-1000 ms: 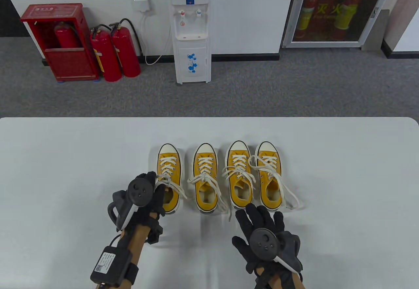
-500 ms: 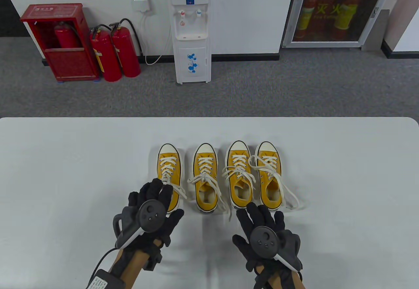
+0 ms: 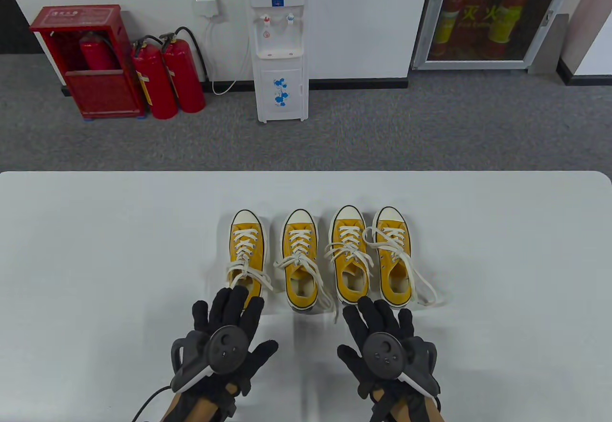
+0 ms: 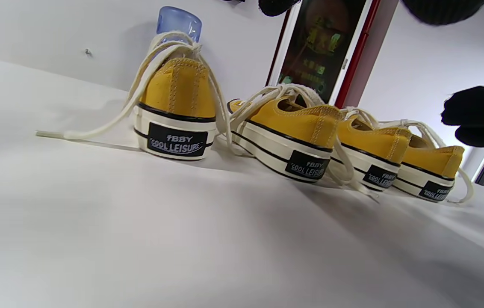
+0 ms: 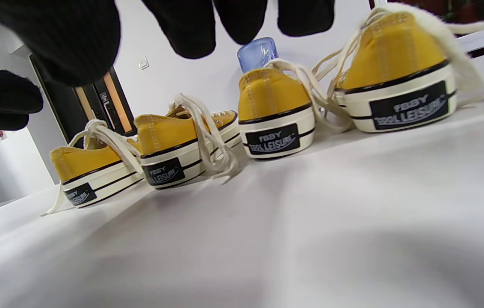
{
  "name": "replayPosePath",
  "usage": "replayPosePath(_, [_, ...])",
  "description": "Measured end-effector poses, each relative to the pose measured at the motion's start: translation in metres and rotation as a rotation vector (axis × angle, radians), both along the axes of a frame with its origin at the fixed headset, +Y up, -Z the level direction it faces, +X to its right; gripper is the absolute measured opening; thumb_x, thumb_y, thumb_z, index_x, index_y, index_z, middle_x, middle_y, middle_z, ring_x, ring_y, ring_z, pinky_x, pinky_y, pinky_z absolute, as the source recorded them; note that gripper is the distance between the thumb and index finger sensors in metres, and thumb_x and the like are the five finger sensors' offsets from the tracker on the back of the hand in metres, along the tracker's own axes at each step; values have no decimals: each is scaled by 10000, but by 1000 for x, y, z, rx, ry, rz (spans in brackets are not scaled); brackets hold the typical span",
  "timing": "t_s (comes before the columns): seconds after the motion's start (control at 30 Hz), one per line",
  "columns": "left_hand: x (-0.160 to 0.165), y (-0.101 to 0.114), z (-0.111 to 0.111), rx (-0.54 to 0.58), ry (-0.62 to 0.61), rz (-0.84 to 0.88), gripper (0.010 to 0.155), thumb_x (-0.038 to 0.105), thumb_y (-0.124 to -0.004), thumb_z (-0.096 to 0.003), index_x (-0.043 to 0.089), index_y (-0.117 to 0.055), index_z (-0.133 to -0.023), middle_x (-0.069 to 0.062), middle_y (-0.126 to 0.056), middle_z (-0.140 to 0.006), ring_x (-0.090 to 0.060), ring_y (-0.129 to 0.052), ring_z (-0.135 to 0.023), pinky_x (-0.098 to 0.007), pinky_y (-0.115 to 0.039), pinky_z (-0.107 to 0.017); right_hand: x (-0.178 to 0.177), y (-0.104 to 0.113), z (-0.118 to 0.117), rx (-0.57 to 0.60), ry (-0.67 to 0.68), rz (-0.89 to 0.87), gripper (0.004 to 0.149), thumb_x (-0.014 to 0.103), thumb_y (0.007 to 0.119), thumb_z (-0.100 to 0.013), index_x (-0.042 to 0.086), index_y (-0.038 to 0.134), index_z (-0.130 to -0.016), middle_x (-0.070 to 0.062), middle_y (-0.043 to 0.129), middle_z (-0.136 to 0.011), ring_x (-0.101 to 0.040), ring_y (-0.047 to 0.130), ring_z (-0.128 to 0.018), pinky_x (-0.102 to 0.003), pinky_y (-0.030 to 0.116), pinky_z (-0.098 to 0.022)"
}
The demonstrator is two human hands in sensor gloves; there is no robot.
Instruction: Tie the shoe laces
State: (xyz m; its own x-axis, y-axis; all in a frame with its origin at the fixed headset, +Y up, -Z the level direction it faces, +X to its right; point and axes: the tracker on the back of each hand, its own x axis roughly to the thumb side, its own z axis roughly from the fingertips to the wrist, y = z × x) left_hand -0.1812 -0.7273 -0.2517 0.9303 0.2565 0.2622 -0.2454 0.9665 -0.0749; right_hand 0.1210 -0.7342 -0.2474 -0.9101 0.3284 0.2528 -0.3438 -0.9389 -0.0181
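From above, the table view shows my two gloved hands whole and the tops of four yellow shoes in a row, toes pointing away from me. The wrist views show what this one hides: the heels, each with a black label, and how the laces hang down the sides. In the left wrist view I also see the fingertips of my right hand at the edge, and in the right wrist view my own fingers hang in from the top, straight and apart.

The first shoe (image 3: pixel 246 255) stands just beyond the fingertips of my left hand (image 3: pixel 228 333); from above the fingers cover its heel, but in the left wrist view the heel stands apart from the hand, so I cannot tell any touch. Its laces (image 3: pixel 249 271) lie loose, one end falling toward my left side on the table (image 3: pixel 95 250). The second shoe (image 3: pixel 300 257) stands between my two hands, a little further away than both. The third shoe (image 3: pixel 351 254) stands just in front of the fingers of my right hand (image 3: pixel 382 340), and the fourth shoe (image 3: pixel 394 254) is just beside it, more to the right, with a long lace (image 3: pixel 423 283) lying on the table on the outer side.

Both my hands are spread flat with the fingers straight, the palms down. They hold nothing.
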Motion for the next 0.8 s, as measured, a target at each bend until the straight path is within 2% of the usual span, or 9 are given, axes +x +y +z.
replayPosePath(0.23, [-8,-12,3,33,23,10,877,726,-614,-445,309,-321,-1159,-83,-168,-1263,-446,-217,-1187,-783,-128,-721,-7,-2,3,-3,53,4,797,578,751,-427,232,503,-1101,-54,317,-1176,-459,385,-1096,-757,197,-695])
replayPosePath(0.4, [-8,-15,3,72,40,-45,879,727,-611,-441,311,-312,-1156,-77,-166,-1260,-439,-206,-1186,-778,-140,-730,-11,-4,5,-2,81,20,800,581,750,-425,234,499,-1101,-53,307,-1176,-459,375,-1097,-757,195,-694])
replayPosePath(0.8, [-7,-23,1,19,26,-51,878,731,-604,-439,312,-316,-1155,-74,-166,-1261,-433,-201,-1189,-778,-137,-731,-10,-6,6,-7,90,13,801,580,750,-425,234,496,-1101,-53,297,-1176,-459,363,-1098,-757,191,-693])
